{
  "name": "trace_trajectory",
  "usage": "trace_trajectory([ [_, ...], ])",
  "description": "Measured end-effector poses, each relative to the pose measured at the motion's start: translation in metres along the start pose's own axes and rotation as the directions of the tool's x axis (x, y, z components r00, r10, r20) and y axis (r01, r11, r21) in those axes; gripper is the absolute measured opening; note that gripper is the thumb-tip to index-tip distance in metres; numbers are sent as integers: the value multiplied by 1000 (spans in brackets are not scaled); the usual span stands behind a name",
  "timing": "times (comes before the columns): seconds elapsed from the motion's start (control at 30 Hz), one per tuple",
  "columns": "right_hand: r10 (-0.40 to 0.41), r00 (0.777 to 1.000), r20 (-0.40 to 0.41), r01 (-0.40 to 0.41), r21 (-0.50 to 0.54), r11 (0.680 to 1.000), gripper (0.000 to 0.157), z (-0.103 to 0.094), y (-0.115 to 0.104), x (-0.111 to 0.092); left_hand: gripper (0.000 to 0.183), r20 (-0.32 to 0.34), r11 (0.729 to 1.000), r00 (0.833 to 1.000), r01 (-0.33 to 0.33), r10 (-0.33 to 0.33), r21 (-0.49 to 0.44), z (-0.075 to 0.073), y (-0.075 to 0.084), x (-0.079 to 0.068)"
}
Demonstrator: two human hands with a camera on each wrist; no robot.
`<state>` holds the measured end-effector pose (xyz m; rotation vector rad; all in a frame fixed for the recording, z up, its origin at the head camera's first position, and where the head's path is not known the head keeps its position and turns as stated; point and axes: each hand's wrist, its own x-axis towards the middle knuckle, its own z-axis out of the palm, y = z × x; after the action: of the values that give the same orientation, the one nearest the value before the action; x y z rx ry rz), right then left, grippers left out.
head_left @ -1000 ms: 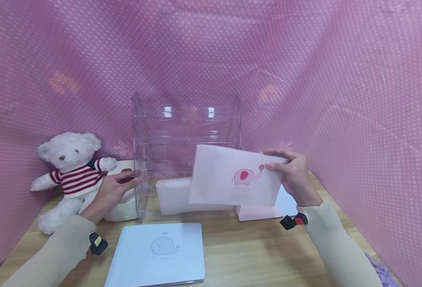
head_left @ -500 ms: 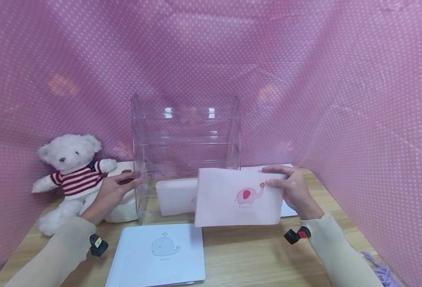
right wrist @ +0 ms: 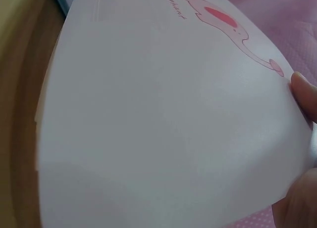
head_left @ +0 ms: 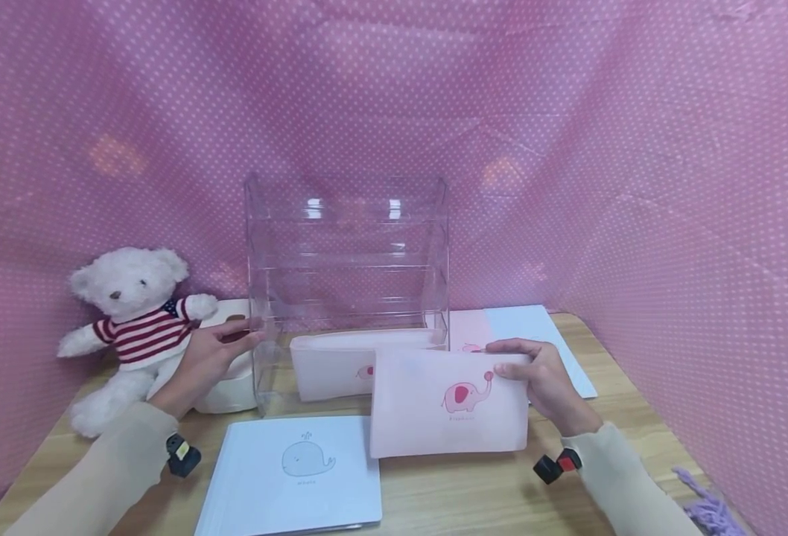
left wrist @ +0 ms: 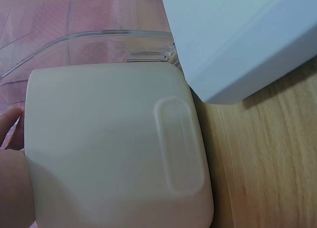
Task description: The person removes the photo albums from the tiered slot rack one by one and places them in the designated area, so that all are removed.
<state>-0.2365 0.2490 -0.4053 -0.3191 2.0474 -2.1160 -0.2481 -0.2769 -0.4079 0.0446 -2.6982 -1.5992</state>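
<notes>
My right hand (head_left: 538, 380) pinches the upper right corner of a pale pink notebook (head_left: 414, 406) with a red-eared elephant on its cover. In the right wrist view the cover (right wrist: 163, 119) fills most of the picture, the thumb at its edge. My left hand (head_left: 206, 357) holds the left side of a clear tiered rack (head_left: 347, 283) between thumb and fingers. A second pink elephant notebook (head_left: 330, 372) stands in the rack's bottom tier, partly hidden by the held one. A light blue whale book (head_left: 253, 476) lies flat in front, overlapped at its right corner.
A white teddy bear (head_left: 132, 298) in a striped sweater sits at the left. Beside it is a cream container (head_left: 233, 391). Pink (head_left: 468, 327) and blue notebooks (head_left: 535, 327) lie at the back right. Purple yarn (head_left: 709, 514) lies at the right edge. Pink dotted cloth surrounds the table.
My right hand has lowered the pink elephant notebook toward the table and nearer to me, uncovering more of the notebooks at the back right. My left hand stays on the rack.
</notes>
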Motion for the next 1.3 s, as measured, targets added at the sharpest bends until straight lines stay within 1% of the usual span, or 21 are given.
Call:
trace_trajectory([
  [0.13,8,1000,6,-8,1,1000,29,-1,7,-2,67,1,1000,1000,5,-5,-12,0,0,0],
  [0.23,28,1000,0,-28,-24,999,29,-2,11,-2,67,-4,1000,1000,4,-4,-5,0,0,0],
  [0.37,73,997,-19,-74,-52,996,32,-3,16,-4,68,-9,1000,1000,-2,2,14,0,1,1],
  [0.5,95,995,-14,-96,-54,994,35,-6,20,-6,72,-8,1000,1000,-6,6,19,0,1,1],
  [0.67,106,994,28,-104,-62,993,35,-11,27,-6,67,-13,1000,1000,-6,6,14,0,1,1],
  [0.8,131,989,75,-123,-101,987,37,-14,31,-5,66,-5,1000,1000,2,-2,13,0,1,1],
  [1.0,187,968,166,-163,-145,976,41,-16,37,-4,69,-4,1000,1000,23,-23,-9,1,-1,1],
  [1.2,211,953,219,-149,-268,952,41,-19,46,-1,66,-19,1000,1000,14,-13,19,1,1,1],
  [1.3,220,942,252,-143,-292,946,40,-20,50,-1,67,-17,1000,1000,12,-12,17,1,1,1],
])
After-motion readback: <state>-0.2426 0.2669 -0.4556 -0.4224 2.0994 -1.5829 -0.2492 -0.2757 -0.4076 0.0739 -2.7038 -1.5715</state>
